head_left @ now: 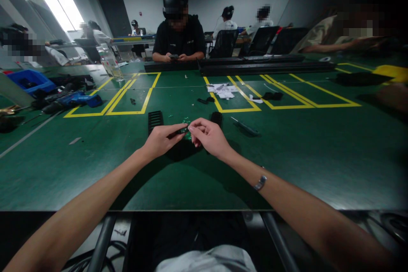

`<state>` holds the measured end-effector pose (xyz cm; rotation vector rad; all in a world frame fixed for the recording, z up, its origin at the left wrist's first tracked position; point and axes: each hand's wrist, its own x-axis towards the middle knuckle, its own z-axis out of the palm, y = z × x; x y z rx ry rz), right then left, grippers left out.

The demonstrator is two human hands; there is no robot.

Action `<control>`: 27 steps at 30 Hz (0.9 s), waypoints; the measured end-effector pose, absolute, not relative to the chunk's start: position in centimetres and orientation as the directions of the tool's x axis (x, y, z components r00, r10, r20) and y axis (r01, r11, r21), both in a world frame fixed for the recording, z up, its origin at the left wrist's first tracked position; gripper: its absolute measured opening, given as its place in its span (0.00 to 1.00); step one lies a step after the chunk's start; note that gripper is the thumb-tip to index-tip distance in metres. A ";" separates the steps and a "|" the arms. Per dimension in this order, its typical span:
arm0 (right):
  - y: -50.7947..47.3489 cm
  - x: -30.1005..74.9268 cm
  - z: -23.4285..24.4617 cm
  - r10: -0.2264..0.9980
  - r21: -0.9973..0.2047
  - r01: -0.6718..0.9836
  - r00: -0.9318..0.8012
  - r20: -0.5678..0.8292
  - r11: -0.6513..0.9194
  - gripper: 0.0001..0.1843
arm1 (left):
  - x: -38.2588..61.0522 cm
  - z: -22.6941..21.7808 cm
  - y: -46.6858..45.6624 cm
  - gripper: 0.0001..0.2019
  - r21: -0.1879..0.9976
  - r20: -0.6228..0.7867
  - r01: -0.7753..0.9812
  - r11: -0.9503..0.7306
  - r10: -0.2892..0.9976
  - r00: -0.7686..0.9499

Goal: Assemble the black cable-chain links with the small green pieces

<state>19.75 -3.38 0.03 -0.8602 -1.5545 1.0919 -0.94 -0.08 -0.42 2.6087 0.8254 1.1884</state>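
My left hand (162, 139) reaches in over the green table, its fingers and thumb closing around a small dark piece too small to name. Opposite it, my right hand (208, 136) is curled, thumb and forefinger pinched together at the same spot; what they grip is hidden. Small shiny green pieces (186, 120) show around the fingertips. Just behind my left hand lies a black slotted rack (155, 120). A black block (216, 118) sits behind my right hand, partly covered by it. Further right rests a screwdriver-like tool (246, 126) with a thin pale tip.
Yellow tape outlines (127, 113) mark the table. At left are a blue bin (30, 83), a blue power tool (75, 100) and a clear bottle (110, 66). Crumpled white paper (223, 90) and long black bars (264, 67) lie ahead. A person (178, 38) sits opposite.
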 end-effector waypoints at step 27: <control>-3.9 19.5 0.1 0.888 -0.956 -0.139 -0.356 0.290 0.257 0.19 | -1.1 -0.5 -0.1 0.16 0.308 0.675 0.394 -0.866 0.491 0.551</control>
